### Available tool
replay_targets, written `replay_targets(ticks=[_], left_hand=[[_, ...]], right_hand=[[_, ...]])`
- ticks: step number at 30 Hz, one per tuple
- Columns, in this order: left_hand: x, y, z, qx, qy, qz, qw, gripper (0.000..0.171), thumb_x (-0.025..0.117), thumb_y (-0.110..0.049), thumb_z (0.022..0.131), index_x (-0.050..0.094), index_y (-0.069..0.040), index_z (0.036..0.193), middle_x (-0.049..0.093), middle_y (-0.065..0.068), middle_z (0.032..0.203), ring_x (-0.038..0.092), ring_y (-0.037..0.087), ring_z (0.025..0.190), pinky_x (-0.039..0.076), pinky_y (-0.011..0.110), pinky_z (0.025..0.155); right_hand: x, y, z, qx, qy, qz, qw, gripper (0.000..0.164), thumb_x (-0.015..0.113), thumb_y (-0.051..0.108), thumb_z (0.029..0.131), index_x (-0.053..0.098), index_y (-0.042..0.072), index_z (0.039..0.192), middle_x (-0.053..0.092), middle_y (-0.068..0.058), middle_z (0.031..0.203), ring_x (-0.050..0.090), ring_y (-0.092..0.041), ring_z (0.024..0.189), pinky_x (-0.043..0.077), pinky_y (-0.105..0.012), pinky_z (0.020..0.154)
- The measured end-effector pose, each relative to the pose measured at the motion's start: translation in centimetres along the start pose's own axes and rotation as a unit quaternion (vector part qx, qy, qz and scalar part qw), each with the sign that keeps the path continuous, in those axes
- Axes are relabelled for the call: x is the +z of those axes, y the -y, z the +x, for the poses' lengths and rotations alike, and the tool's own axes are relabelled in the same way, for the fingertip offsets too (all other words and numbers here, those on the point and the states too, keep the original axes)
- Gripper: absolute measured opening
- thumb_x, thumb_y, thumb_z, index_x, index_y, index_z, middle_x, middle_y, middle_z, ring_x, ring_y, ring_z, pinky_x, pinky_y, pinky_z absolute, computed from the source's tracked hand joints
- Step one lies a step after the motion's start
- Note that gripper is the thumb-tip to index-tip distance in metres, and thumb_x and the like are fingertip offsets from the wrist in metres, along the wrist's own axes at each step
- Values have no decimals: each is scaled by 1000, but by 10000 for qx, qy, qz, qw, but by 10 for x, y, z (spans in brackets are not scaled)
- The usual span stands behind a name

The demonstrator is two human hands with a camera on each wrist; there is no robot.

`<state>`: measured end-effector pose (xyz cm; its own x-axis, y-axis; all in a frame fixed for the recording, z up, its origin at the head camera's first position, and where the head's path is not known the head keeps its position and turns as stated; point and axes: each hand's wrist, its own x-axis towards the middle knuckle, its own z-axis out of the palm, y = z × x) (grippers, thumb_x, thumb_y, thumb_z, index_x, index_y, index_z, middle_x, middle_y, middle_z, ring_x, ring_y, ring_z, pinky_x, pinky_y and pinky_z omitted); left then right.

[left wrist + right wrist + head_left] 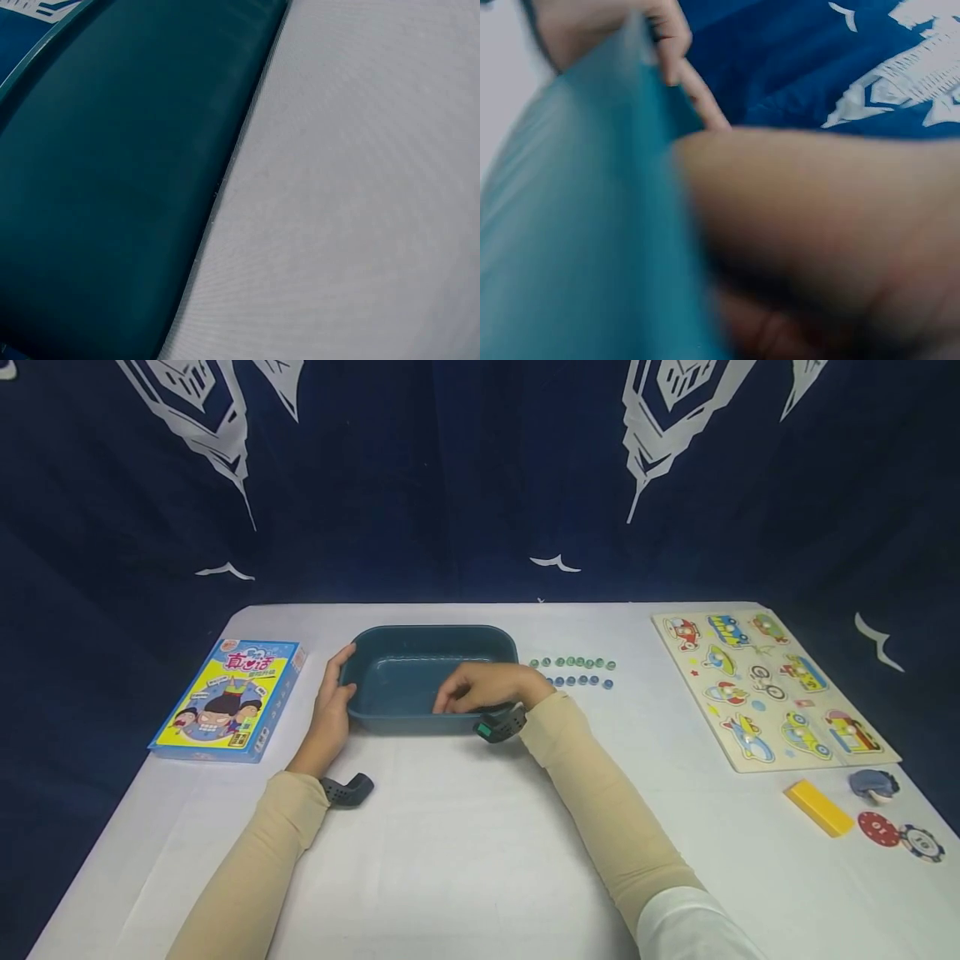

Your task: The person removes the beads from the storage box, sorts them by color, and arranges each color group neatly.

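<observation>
On the white table point(450, 860), a teal tub point(408, 725) stands just right of the left hand point(330, 714), which grips its end. The right hand point(483, 685) reaches inside, fingers bent; whether they hold anything, I cannot tell.

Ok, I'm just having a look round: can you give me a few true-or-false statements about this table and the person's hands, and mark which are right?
1. The left hand grips one end of the tub. True.
2. The right hand rests on the puzzle board. False: it reaches into the tub.
3. The small green pieces lie in a row behind the small blue pieces. True.
4. The yellow block sits on the game box. False: it lies on the tablecloth, near the puzzle board.
5. The red chip lies beside a black-and-white chip. True.
</observation>
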<state>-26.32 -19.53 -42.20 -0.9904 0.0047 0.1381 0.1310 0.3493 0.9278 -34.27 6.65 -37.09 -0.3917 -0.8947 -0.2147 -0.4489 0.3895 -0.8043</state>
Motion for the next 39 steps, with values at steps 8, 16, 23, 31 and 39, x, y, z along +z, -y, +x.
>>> replay_targets(ticks=[8,16,23,31,39], left_hand=[[1,6,1,116,-75,59,9999,64,30,-6,97,19,-19,159,13,0,167,4,19,153,1,49,122],[7,6,4,194,-56,-2,9998,64,29,-4,97,20,-17,159,14,2,167,4,21,154,0,49,122],[4,6,-2,104,-11,25,9999,65,28,-4,97,17,-19,159,11,2,167,2,22,154,0,51,122],[-1,7,-7,157,-28,64,9999,65,26,-5,97,15,-19,160,10,4,167,1,25,154,-1,55,121],[4,7,-4,195,23,34,9998,64,26,-7,97,15,-19,160,9,4,167,0,24,154,-2,53,121]], right_hand=[[-15,8,-23,-523,-695,1565,9838,23,60,5,96,65,-8,115,68,-19,109,63,-32,90,54,-40,75],[-26,16,-60,-568,-1803,2142,9583,16,61,5,97,71,-4,105,67,-21,101,61,-36,90,55,-48,85],[-21,13,-90,18,-2979,2138,9303,27,69,3,88,69,-1,115,69,-17,115,68,-23,96,50,-47,99],[-3,-21,-118,638,-5029,1940,8399,29,69,4,87,67,-1,116,70,-11,108,69,-18,91,53,-37,92],[13,-65,-144,986,-6896,1166,7079,25,70,10,90,68,0,113,70,-8,105,64,-10,89,53,-21,81]])
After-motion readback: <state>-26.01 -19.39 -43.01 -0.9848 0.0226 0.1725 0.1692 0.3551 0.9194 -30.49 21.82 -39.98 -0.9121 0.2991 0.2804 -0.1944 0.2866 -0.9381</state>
